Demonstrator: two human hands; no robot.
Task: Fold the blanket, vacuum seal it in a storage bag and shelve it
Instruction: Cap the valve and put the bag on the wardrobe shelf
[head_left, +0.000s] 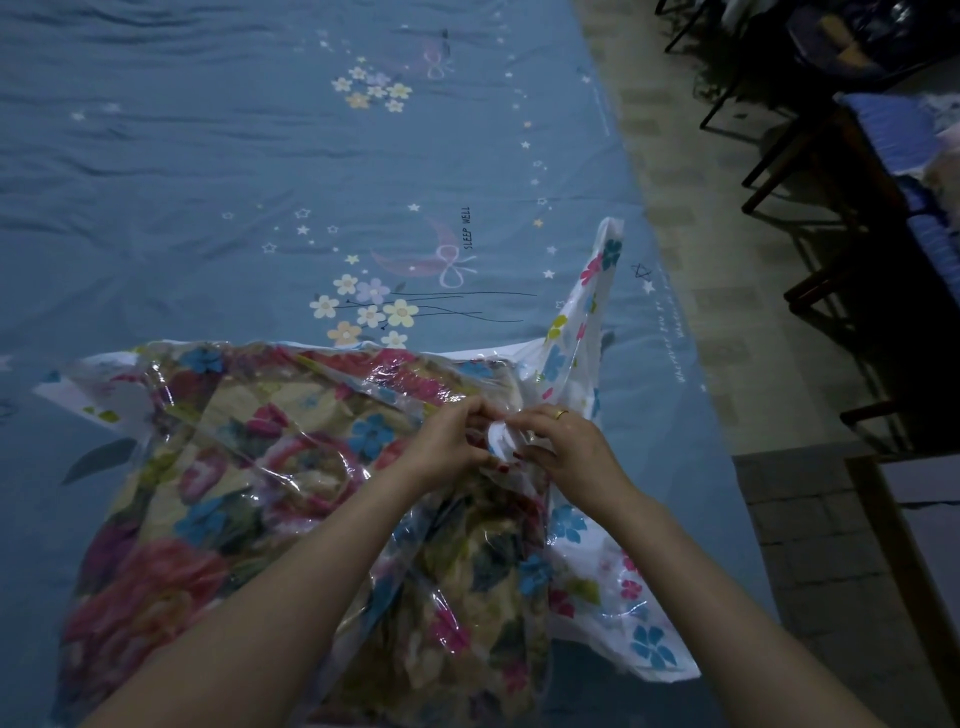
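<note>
The folded floral blanket (218, 493) already lies inside the clear flower-printed plastic storage bag (597, 587) on the blue bedsheet (208, 182), both hands (452, 441) (566, 447) pinching its round white valve (501, 439), so air extraction and shelving seemingly remain

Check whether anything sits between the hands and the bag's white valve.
Nothing visible does. The left hand and right hand both pinch the white valve on the storage bag, which holds the folded blanket on the blue sheet.

A blue star-and-flower bedsheet (260, 182) covers the floor beside dark wooden furniture (857, 218).
</note>
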